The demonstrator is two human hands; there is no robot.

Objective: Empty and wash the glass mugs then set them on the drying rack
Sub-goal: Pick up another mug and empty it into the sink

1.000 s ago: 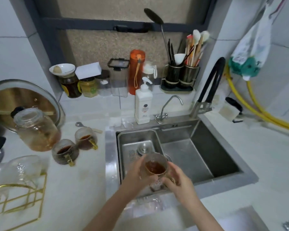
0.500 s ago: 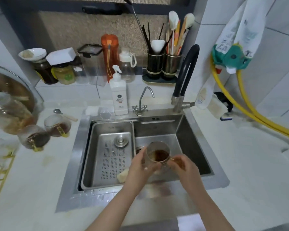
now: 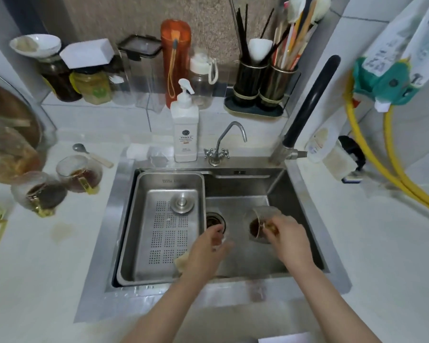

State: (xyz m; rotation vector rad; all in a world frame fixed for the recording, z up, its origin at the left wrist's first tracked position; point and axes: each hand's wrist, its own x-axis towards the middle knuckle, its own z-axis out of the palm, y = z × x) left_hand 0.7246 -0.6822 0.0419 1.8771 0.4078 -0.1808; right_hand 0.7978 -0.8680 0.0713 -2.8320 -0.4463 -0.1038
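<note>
Mug (image 3: 259, 225), clear glass with brown dregs, tipped in right hand's (image 3: 286, 240) closed grip over sink (image 3: 307, 219).

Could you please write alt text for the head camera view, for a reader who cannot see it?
A person's right hand tips a clear glass mug of brown tea over the stainless steel sink, while the left hand hovers by the drain. Two more gold-handled glass mugs of tea wait on the white counter to the left.
</note>
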